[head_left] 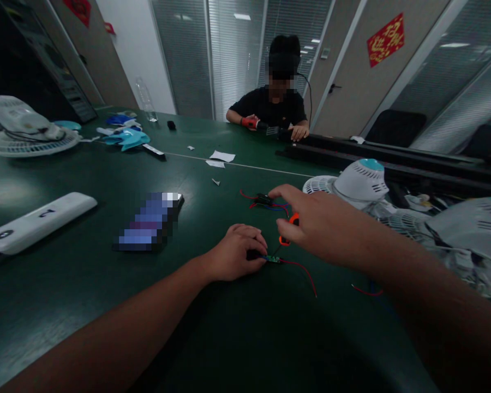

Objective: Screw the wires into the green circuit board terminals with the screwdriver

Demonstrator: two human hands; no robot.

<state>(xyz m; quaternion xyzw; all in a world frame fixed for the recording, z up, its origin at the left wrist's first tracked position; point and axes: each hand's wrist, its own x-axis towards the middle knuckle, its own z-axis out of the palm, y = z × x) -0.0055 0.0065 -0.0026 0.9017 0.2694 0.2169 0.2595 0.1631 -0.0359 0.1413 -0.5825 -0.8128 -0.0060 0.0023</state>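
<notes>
My left hand [239, 254] is closed on the left end of a small green circuit board [273, 259], fingers and thumb pinching it low over the table. A red wire [305, 268] curves from the board's right end. My right hand [311, 218] has its index finger and thumb spread, with an orange-and-black screwdriver [285, 240] in its grasp; its thin dark shaft points down at the board. The lower fingers are hidden. Just beyond the index fingertip lies a black module [264, 200] with red and blue wires.
A phone [147, 224] and a white power strip-like bar [41, 221] lie left on the green table [213, 349]. White fan parts [360, 183] crowd the right, another fan [33, 131] the far left. Across the table sits a person [265, 109] holding a dark object.
</notes>
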